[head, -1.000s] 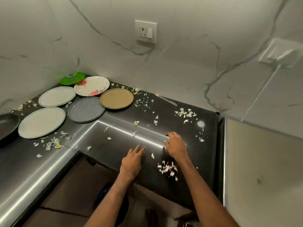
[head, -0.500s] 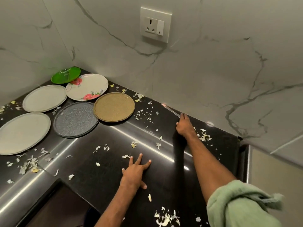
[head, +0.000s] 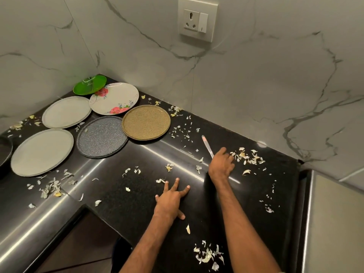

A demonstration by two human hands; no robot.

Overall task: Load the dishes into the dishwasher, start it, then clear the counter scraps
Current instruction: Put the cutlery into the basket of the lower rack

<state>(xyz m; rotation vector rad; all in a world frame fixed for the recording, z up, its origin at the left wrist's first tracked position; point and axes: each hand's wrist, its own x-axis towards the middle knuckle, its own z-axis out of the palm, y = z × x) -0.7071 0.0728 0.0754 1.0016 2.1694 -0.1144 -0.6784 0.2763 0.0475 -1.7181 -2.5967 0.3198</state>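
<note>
Several plates lie at the back left of the black counter [head: 122, 196]: a green plate [head: 89, 85], a floral plate [head: 114, 98], two pale plates [head: 66, 112] [head: 42, 152], a dark speckled plate [head: 102, 137] and a gold plate [head: 146, 122]. Peel scraps are scattered about, with piles by the wall [head: 247, 157], near the front edge [head: 208, 255] and at the left [head: 51, 189]. My left hand [head: 170, 200] presses flat on the counter, fingers spread. Farther back, my right hand [head: 221, 164] has its fingers curled over the near end of a knife [head: 206, 144], right beside the wall pile.
A black pan [head: 5, 148] pokes in at the left edge. A wall socket [head: 198, 18] sits on the marble backsplash. A grey appliance top [head: 334, 223] adjoins the counter on the right. The counter's front edge drops off at the lower left.
My right hand reached from the front scrap pile back to the knife by the wall and now curls over its end. My left hand stayed flat. The view moved closer.
</note>
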